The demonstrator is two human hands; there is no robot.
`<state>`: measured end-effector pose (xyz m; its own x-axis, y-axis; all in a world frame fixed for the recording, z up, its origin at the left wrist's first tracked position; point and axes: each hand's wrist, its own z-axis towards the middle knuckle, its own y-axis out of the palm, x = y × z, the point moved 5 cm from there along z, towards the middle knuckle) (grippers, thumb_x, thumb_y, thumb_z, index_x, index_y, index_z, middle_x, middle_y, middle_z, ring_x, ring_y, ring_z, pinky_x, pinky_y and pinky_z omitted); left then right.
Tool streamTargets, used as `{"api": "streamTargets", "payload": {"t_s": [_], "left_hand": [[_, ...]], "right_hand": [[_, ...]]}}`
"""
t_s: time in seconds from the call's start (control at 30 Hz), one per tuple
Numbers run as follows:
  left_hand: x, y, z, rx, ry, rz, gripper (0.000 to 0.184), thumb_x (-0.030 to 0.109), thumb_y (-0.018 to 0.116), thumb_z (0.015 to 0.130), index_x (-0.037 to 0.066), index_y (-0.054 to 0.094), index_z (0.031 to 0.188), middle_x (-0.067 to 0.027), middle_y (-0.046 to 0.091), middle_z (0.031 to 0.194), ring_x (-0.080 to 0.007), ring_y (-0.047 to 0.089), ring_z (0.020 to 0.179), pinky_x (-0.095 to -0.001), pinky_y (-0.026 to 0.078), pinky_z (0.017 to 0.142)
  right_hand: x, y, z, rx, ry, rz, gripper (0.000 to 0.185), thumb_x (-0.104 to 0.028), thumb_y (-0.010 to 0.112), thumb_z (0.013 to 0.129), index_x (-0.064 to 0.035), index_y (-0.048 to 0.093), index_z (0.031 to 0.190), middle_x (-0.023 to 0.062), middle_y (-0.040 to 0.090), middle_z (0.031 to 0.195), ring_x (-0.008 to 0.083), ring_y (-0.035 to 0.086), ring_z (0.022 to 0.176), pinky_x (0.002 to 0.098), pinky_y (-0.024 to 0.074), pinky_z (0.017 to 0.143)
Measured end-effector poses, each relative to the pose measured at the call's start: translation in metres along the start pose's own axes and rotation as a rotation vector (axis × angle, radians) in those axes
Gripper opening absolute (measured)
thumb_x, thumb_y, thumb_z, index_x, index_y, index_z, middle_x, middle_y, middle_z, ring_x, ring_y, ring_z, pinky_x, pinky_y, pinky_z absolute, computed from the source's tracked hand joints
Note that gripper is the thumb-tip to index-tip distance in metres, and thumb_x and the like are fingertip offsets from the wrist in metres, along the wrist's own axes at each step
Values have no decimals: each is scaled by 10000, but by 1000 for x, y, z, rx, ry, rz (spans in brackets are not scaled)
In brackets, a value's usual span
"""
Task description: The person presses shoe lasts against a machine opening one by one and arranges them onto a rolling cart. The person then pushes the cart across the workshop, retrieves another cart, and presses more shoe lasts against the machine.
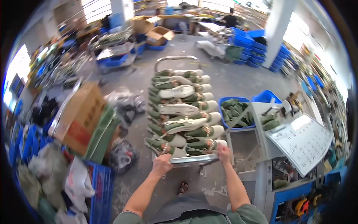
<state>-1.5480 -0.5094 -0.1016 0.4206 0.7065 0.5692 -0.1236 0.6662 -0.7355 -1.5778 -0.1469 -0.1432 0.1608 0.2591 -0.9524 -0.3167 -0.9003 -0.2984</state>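
Observation:
A metal trolley (197, 159) stands in front of me, loaded with rows of green and white shoes (179, 109). Some of the shoes lie with their pale soles facing up, and several carry a chain-like trim. My left hand (162, 164) is closed on the near left corner of the trolley's rail. At the near right corner, my right hand (224, 154) is closed round the rail, close to the nearest row of shoes. The undersides of both hands' fingers are hidden.
To the right, a blue bin (235, 114) holds green pieces beside a machine bearing a whiteboard (301, 142). Leaning on the left is a cardboard box (77, 118), near plastic bags (125, 154) and a blue crate (100, 190). Blue bins (248, 44) are stacked ahead; a person (230, 18) is far back.

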Motion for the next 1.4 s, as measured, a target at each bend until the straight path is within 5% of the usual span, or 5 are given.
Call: {"api": "streamTargets", "payload": {"t_s": [0.23,0.53,0.73,1.0,1.4], "left_hand": [[-68,31,178,-397,7,-87,507,495,746,713,65,654,966,-173,679,830,-354,662,811,-427,524,706],[-110,89,369,-243,31,-149,381,417,737,739,92,641,913,-181,670,796,-378,649,785,-456,507,688],[-140,145,489,-209,-63,-190,537,270,790,708,17,516,1095,-184,610,951,-366,615,931,-443,487,782],[-130,204,642,45,59,-355,673,147,791,669,-18,391,1184,-207,431,1149,-398,415,1146,-461,287,1042],[-57,352,822,-132,-55,-761,612,255,742,708,-42,467,1168,-210,473,1162,-341,471,1105,-411,389,946]], "right_hand": [[-49,36,174,122,-85,-131,501,-447,567,907,-12,666,681,24,532,480,125,516,454,297,407,486],[-66,69,340,631,-112,-529,749,-501,539,904,84,374,1341,302,464,1322,413,448,1223,463,369,1007],[-104,229,397,101,134,-60,588,-405,680,844,85,521,1127,167,652,950,213,597,918,413,476,828],[-125,223,566,294,163,154,1008,-427,789,709,125,229,1340,243,549,1147,305,576,1039,362,449,942],[-121,37,790,319,211,86,391,-184,774,653,13,501,852,109,586,796,143,541,633,342,481,541]]}}
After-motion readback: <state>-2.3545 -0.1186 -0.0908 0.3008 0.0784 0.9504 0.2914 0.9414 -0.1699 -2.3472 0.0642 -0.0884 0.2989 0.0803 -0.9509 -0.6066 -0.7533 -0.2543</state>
